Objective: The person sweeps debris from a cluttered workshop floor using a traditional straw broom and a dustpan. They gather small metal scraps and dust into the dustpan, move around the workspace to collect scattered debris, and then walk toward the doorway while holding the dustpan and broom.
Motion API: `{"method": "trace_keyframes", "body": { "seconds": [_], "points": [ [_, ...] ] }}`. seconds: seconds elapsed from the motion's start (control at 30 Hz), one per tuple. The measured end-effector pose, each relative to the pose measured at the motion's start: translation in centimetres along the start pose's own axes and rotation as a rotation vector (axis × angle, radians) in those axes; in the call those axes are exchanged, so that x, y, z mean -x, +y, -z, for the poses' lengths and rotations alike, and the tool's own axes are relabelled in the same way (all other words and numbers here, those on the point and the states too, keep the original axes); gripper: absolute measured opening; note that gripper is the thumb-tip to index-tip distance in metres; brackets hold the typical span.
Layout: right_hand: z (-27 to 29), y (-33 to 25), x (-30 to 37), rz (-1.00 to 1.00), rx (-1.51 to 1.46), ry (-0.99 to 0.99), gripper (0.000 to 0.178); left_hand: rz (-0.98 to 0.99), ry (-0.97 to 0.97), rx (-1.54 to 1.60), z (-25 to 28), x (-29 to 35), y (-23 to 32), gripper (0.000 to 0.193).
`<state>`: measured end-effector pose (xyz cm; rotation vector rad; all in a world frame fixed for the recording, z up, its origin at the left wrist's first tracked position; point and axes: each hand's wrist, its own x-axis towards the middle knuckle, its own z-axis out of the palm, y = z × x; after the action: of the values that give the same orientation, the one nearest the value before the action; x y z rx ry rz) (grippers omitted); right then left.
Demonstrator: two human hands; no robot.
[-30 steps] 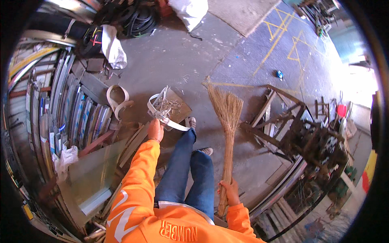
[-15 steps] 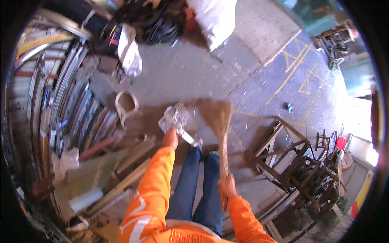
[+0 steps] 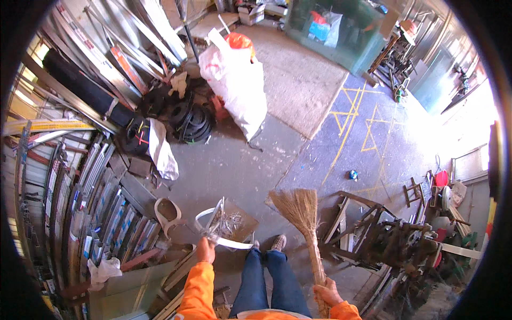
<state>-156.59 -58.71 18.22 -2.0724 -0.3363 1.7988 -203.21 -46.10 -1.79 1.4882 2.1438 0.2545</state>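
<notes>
Straw broom is gripped by the right hand, fanned end pointing forward. The left hand clasps a white strip near a debris-strewn brown panel.

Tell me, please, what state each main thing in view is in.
Broom, in the right hand, bristles spread
White strip, curved, in the left hand
Scraps, loose, heaped
Beige band, looped
White sack, bulging
Black coils, wound
Blue round thing, lying on the floor
</notes>
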Motion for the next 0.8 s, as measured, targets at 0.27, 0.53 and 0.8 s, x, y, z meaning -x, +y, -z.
{"method": "trace_keyframes", "body": {
  "seconds": [0.27,0.53,0.8],
  "points": [
    [7.0,-1.5,0.8,0.054,-0.152,0.037,0.013,0.025,0.16,0.123,11.2,1.8,4.5,0.032],
    [8.9,-8.2,-1.7,0.009,-0.206,0.03,0.016,-0.056,0.218,0.34,18.0,-0.6,8.9,0.029],
    [8.2,-16.9,-4.2,-0.101,-0.32,0.097,0.018,-0.009,0.113,0.788,21.2,-9.7,14.0,0.022]
  ]
}}
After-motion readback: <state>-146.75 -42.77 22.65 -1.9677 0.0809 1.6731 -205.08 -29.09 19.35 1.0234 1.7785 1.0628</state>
